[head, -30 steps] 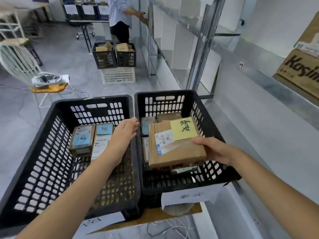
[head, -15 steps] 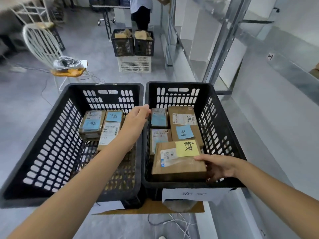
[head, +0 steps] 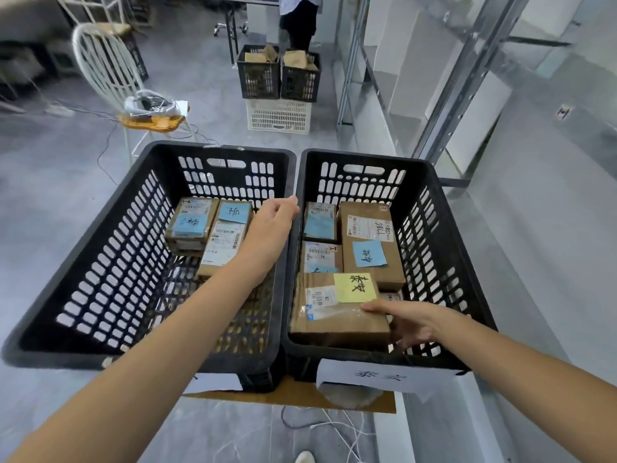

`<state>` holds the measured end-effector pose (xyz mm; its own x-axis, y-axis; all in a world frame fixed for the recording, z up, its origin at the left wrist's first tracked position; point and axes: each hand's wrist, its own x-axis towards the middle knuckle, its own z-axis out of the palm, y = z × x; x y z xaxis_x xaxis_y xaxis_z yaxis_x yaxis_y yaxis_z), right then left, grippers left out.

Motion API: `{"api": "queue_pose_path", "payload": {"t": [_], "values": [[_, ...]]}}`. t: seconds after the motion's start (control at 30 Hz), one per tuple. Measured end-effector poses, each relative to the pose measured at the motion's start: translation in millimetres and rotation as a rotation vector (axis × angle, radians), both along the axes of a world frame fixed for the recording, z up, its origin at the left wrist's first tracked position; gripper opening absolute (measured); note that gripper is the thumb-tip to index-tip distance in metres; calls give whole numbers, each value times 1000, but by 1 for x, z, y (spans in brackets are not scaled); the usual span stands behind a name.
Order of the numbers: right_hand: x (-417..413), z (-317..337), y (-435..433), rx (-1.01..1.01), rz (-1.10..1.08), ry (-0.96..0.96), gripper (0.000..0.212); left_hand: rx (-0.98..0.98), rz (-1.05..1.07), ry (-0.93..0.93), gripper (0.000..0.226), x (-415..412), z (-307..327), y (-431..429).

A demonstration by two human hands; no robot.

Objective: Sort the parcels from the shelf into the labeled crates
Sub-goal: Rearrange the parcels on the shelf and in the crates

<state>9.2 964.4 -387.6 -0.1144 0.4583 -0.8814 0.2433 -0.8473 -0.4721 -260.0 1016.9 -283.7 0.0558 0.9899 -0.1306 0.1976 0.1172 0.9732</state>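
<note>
Head view shows my right hand (head: 414,324) grasping the brown cardboard parcel with the yellow handwritten note (head: 337,309) by its near right corner, low at the near end of the right black slotted plastic crate (head: 444,228); I judge it belongs there, matching that crate's white paper label (head: 380,375); my left hand (head: 270,228), loosely curled and holding nothing, rests on the rim between the crates, probably steadying them.

The far person (head: 298,18) is cut off above the waist by the top edge. The left hand (head: 267,233) hides part of a parcel (head: 223,243). The near crate label (head: 384,377) is too blurred to read.
</note>
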Motion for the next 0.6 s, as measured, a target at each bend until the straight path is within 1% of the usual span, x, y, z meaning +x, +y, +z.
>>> {"api": "queue_pose_path", "payload": {"t": [0.07,0.1,0.2,0.27,0.3,0.4,0.47,0.53,0.6], "values": [[-1,-4,3,-18,79,-32,83,-5,-3,0,19,3,-2,-1],[-3,-6,4,-28,143,-63,85,-5,-4,4,21,5,-3,-1],[-8,-15,6,-39,275,-158,69,-8,-8,21,27,6,-6,-1],[-11,-18,8,-46,312,-174,54,-12,-1,49,30,4,-9,1],[-12,-18,10,-58,328,-171,50,-13,7,57,30,3,-10,1],[-12,-15,14,-70,368,-163,43,-20,17,71,27,1,-14,3],[-10,-15,15,-58,392,-166,42,-29,17,88,30,5,-14,4],[-10,-14,15,-41,436,-193,43,-31,5,106,35,12,-13,4],[-11,-8,15,9,491,-239,42,-9,-33,145,32,21,-10,4]]}}
